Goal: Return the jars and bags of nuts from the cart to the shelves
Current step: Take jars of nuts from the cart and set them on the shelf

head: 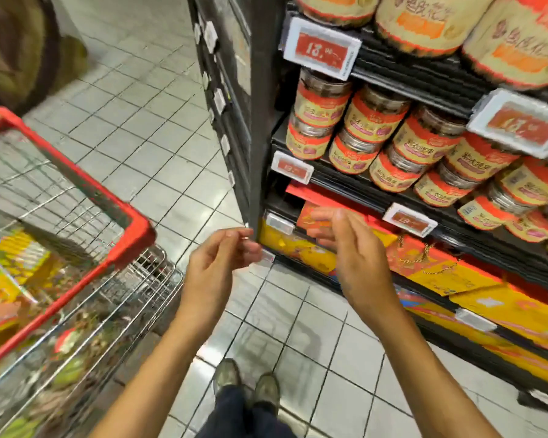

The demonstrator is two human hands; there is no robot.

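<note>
Both hands are empty right now. The left hand [219,260] has its fingers loosely curved with nothing in them, and the right hand [355,257] is flat-ish and relaxed, fingers pointing at the lower shelves [408,80], not touching anything as far as I can tell. They hang just off the shelf unit's corner post [260,121]. The stuff to put back is in the cart [86,184] on the left: a blurry pile of bags of nuts [76,343] behind the wire, and I can't make out any jars in there. So I'd guess the next job is reaching left for another item. Biggest risk is the stacked jars [374,121] on the middle shelf. They sit two high right at the front edge, so shoving one more in carelessly could tip the top row onto the tiled floor [298,327]. The price tags [321,47] also stick out past the shelf lips and a wrist or bag corner could easily clip one off. The bags look glossy and heaped, so grabbing one from the middle could drag others over the red rim. The labels all look alike too, so it'd be easy to end up on the wrong row, or on the gift boxes [440,273] down low.
</note>
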